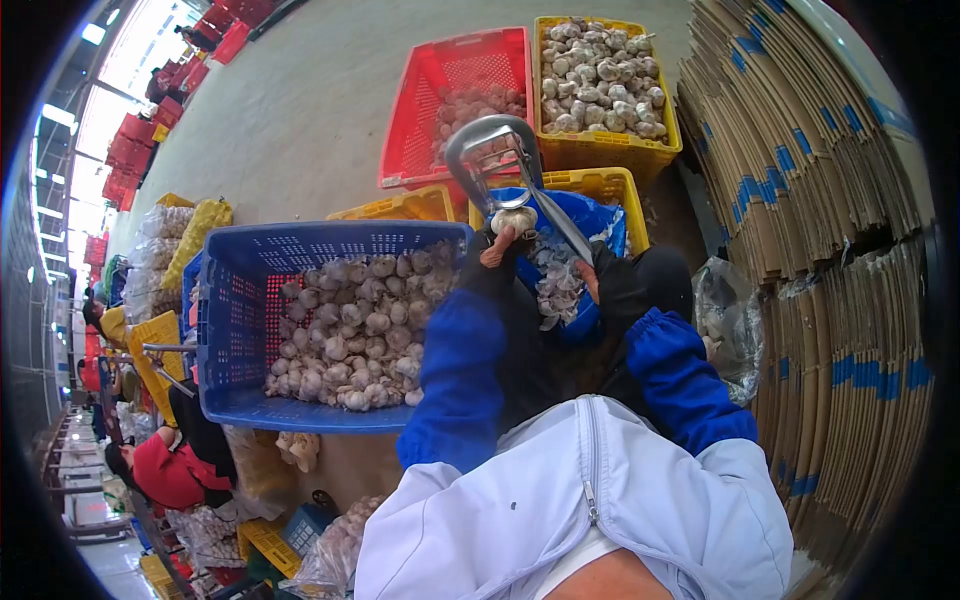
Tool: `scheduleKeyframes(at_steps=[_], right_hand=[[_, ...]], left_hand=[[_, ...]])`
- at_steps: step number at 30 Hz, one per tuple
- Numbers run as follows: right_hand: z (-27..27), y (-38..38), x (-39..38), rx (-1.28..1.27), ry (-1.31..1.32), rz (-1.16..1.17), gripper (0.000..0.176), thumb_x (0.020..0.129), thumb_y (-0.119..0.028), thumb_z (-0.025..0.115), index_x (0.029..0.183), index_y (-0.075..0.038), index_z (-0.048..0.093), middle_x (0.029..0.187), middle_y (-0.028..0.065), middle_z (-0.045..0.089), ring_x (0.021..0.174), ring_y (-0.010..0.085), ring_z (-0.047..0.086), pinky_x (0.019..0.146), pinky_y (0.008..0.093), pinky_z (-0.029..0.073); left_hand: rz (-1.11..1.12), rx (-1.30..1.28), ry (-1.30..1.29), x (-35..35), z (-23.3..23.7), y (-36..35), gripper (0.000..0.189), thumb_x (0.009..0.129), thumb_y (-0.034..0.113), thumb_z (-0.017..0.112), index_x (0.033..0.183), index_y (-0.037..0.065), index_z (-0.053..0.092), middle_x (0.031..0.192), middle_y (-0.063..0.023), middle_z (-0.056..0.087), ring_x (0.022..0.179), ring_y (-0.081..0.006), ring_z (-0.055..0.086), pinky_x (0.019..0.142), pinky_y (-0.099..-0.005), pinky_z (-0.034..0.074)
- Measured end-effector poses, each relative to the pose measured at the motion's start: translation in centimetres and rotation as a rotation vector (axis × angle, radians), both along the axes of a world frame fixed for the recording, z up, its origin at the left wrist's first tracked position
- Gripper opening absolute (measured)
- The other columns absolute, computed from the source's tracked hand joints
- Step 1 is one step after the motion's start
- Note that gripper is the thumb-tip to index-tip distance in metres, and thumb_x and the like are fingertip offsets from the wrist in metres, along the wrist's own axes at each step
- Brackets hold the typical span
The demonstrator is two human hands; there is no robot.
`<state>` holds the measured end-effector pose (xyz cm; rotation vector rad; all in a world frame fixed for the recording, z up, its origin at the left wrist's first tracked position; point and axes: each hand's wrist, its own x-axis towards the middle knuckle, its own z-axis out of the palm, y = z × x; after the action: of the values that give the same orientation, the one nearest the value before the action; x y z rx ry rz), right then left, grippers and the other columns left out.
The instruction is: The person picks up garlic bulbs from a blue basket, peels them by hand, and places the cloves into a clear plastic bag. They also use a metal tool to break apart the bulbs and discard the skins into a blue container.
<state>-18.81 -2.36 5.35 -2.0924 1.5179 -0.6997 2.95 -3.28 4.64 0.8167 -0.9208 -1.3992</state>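
Observation:
My left hand, in a dark glove with bare fingertips, grips a whitish garlic bulb. The bulb is just below a metal hand tool with a rounded loop frame, which looks like a cutter. A long grey lever runs from it down to the right. My right hand has its fingers closed at the lever's lower end. Beneath both hands is a blue-lined tub holding loose garlic skins and trimmings.
At the left stands a blue crate of garlic bulbs. Ahead are a red crate and a yellow crate, both with garlic. Flattened cardboard stacks line the right, by a clear plastic bag. A person in red is at lower left.

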Motion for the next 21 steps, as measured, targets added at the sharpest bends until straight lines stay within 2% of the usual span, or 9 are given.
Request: scheduleKeyframes(at_steps=[5,8,11,12,14,17,21], right_hand=[[2.7,0.3,-1.1,0.139,-0.066,0.083,0.046,0.082,-0.039,0.049,0.106,0.0,0.051,0.075,0.0179,0.058,0.067,0.0331,0.057,0.06,0.0408,0.045],[4.2,0.5,-1.0,0.114,-0.004,0.071,0.045,0.082,-0.039,0.049,0.103,0.001,0.051,0.073,0.0176,0.058,0.067,0.0319,0.058,0.06,0.0404,0.044],[0.6,0.6,-0.8,-0.061,0.036,0.009,0.042,0.082,-0.037,0.051,0.102,0.0,0.051,0.073,0.0179,0.058,0.065,0.0328,0.057,0.058,0.0409,0.044],[0.4,0.7,-0.9,-0.111,0.027,0.014,0.042,0.081,-0.036,0.052,0.101,0.0,0.051,0.072,0.0178,0.058,0.063,0.0331,0.057,0.057,0.041,0.045],[0.1,0.7,-0.6,-0.214,0.004,0.022,0.04,0.08,-0.034,0.054,0.1,0.0,0.052,0.07,0.0178,0.058,0.06,0.0339,0.057,0.055,0.0412,0.045],[-2.0,0.4,0.2,-0.338,-0.013,-0.013,0.036,0.079,-0.033,0.055,0.095,0.0,0.053,0.066,0.0178,0.057,0.057,0.0346,0.056,0.052,0.0424,0.044],[-4.3,-1.0,1.1,-0.231,-0.01,-0.028,0.024,0.08,-0.026,0.055,0.094,-0.006,0.051,0.068,0.0169,0.056,0.064,0.0347,0.056,0.054,0.0429,0.043]], left_hand=[[0.025,0.053,0.128,-0.3,-0.9,-0.5,0.039,0.087,0.03,0.049,0.11,-0.001,0.05,0.106,-0.0091,0.055,0.095,-0.0178,0.054,0.084,-0.0293,0.043],[0.016,0.106,0.163,-0.6,1.3,0.0,0.042,0.086,0.032,0.05,0.111,-0.001,0.048,0.107,-0.0097,0.054,0.096,-0.0189,0.054,0.085,-0.0302,0.043],[0.017,0.113,0.116,-0.1,0.1,-0.6,0.045,0.085,0.033,0.05,0.113,-0.001,0.047,0.108,-0.0109,0.053,0.098,-0.0201,0.053,0.085,-0.0312,0.044],[0.002,0.083,0.121,0.5,-1.9,-1.3,0.045,0.085,0.033,0.051,0.114,-0.001,0.046,0.109,-0.0113,0.053,0.099,-0.0206,0.052,0.085,-0.0314,0.044],[-0.015,0.05,0.132,0.7,-2.4,-1.4,0.045,0.085,0.032,0.051,0.115,-0.001,0.045,0.109,-0.0118,0.053,0.101,-0.0213,0.052,0.086,-0.0318,0.043],[-0.025,0.044,0.151,0.1,-0.5,-0.9,0.045,0.085,0.031,0.051,0.116,-0.001,0.043,0.111,-0.0119,0.052,0.102,-0.0217,0.051,0.087,-0.0319,0.043],[-0.016,0.041,0.241,0.1,-2.2,-1.5,0.044,0.086,0.03,0.05,0.117,-0.001,0.043,0.112,-0.0115,0.052,0.102,-0.0216,0.051,0.085,-0.0318,0.043]])
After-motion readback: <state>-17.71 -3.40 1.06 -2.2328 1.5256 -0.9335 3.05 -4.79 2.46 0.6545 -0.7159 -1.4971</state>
